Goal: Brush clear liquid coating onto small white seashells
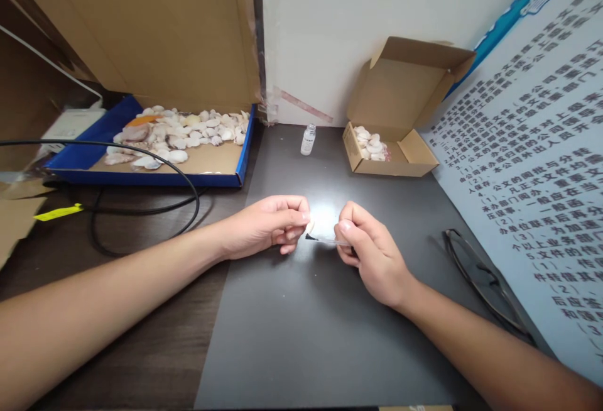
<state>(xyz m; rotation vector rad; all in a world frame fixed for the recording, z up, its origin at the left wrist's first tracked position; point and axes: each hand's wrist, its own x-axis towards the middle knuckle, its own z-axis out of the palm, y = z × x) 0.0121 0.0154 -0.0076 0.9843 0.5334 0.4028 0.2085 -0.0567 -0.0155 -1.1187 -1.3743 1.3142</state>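
My left hand (276, 222) is closed, pinching a small pale shell (310, 227) between thumb and fingertips; most of the shell is hidden. My right hand (372, 251) grips the thin clear handle of a small brush (325, 240). The brush's black tip points left and is right at the shell's lower edge; whether they touch I cannot tell. Beyond both hands a small glass bottle (308, 141) with a white label stands upright without a cap.
A blue-sided tray (202, 180) of white shells stands at the left back. At the right back is an open cardboard box (400, 169) holding several shells. A black cable (191, 191) loops over the left side. Glasses (485, 273) lie at the right beside a printed board (532, 166).
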